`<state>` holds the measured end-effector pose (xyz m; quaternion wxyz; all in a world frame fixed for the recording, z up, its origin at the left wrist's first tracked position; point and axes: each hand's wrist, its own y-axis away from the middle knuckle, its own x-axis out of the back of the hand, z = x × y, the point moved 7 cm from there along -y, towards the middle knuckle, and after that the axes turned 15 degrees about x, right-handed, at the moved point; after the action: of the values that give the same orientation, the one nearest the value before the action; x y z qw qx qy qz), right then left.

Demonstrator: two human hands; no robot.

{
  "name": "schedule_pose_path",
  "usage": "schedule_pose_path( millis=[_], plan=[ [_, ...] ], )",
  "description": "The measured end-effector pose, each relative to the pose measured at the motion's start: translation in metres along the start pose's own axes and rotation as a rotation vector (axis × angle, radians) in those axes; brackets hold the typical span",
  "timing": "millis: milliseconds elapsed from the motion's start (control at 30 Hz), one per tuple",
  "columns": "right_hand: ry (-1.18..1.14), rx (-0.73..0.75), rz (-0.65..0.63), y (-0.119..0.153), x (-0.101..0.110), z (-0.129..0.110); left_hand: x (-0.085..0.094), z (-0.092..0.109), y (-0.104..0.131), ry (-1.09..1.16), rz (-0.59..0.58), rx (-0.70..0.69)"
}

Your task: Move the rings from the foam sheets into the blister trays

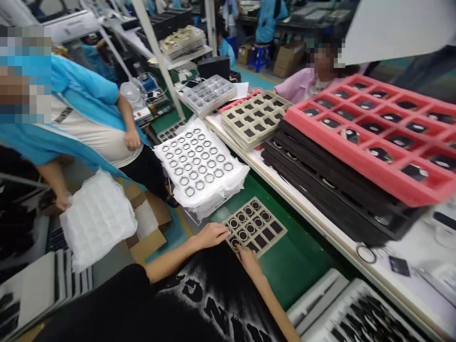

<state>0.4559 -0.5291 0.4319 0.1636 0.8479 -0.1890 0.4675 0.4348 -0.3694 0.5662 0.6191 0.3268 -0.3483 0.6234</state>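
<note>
A beige tray (282, 232) with dark square compartments lies on the green bench in front of me. Several of its compartments hold thin metal rings (250, 229). My left hand (214, 234) is at the tray's left edge, fingers bent together, the tips beside a ring partly hidden by them. My right hand (248, 260) reaches over the tray's near edge. Its fingers are closed at a ring (235, 242) in the near left corner. Beyond my left hand, a white soft tray stack (199, 202) carries rows of similar rings.
A red foam tray (370, 156) of dark parts rests on black trays (320, 190) at right. Beige trays (245, 140) and a clear plastic tray (210, 95) stand behind. At left, a person (92, 118) in blue holds a white sheet (98, 221) above a cardboard box (156, 218).
</note>
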Motion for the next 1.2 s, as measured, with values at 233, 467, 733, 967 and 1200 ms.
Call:
schedule_pose_path(
  millis=[233, 467, 733, 967, 1200],
  plan=[
    [0.087, 0.396, 0.555, -0.07, 0.147, -0.097, 0.173, -0.05, -0.006, -0.079, 0.529, 0.239],
    [0.232, 0.331, 0.328, -0.206, 0.197, -0.167, 0.175, -0.127, -0.016, -0.528, 0.046, 0.404],
    [0.278, 0.084, 0.116, -0.247, 0.154, -0.166, 0.171, -0.14, -0.008, -0.33, -0.074, 0.239],
    [0.135, 0.026, 0.088, -0.255, 0.159, -0.155, 0.2, -0.153, -0.024, -0.194, 0.144, 0.297],
    [0.058, -0.044, 0.291, -0.247, 0.199, -0.134, 0.2, -0.192, -0.046, -0.409, 0.154, 0.389]
  ],
)
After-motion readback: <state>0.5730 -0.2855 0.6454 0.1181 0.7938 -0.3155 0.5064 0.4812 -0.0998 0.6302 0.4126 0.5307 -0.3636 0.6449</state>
